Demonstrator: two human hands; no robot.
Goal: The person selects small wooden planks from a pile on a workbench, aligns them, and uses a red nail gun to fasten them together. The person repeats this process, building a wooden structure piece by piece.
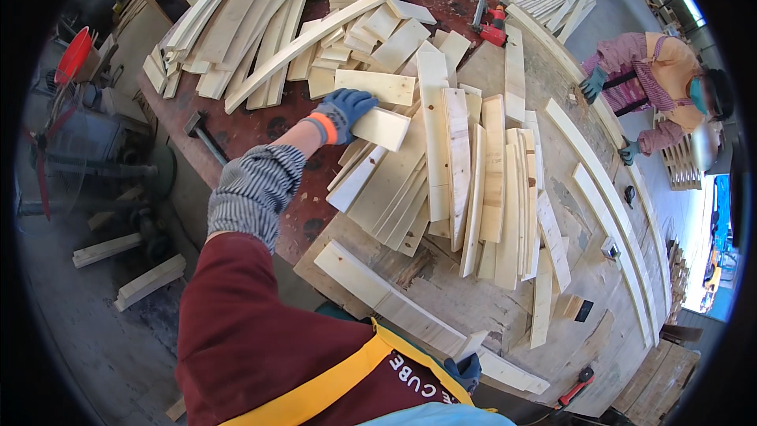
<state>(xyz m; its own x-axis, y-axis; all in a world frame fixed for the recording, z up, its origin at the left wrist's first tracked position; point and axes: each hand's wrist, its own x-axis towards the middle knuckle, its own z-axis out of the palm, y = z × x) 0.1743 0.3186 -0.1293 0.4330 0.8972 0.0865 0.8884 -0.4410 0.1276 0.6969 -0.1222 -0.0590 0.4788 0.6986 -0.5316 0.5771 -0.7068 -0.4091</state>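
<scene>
Gripping a short board (383, 128), the left hand (345, 114) curls; I cannot tell about the right hand (467, 373).

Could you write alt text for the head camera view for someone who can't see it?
A person's blue-gloved left grip touches a short board among wooden pieces piled on a worktable. Another gloved person is at the far right edge.
</scene>
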